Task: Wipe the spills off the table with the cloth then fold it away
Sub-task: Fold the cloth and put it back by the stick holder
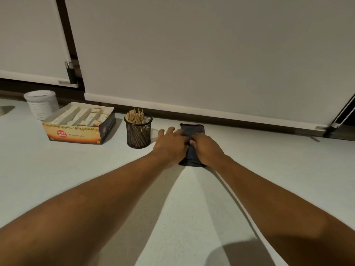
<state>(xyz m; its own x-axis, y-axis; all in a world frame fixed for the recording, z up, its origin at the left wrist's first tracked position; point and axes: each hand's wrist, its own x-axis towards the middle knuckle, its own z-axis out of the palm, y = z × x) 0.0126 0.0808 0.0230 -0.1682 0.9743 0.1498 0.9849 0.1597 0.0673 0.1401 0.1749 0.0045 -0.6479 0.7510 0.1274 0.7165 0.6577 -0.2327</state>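
Note:
A dark blue cloth point(192, 129) lies folded into a narrow rectangle on the white table point(192, 198), near the far edge by the wall. My left hand point(171, 144) rests flat on its left side, fingers spread. On the cloth's right side lies my right hand point(206, 147), palm down, fingers pressing the fabric. Both hands cover the cloth's middle; only its far end and near edge show. No spill is visible on the table.
A black mesh cup of wooden sticks point(138, 131) stands just left of my left hand. Farther left are an open ginger tea box point(80, 125) and a white tub point(41, 104). A white wall panel point(211, 54) rises behind the table.

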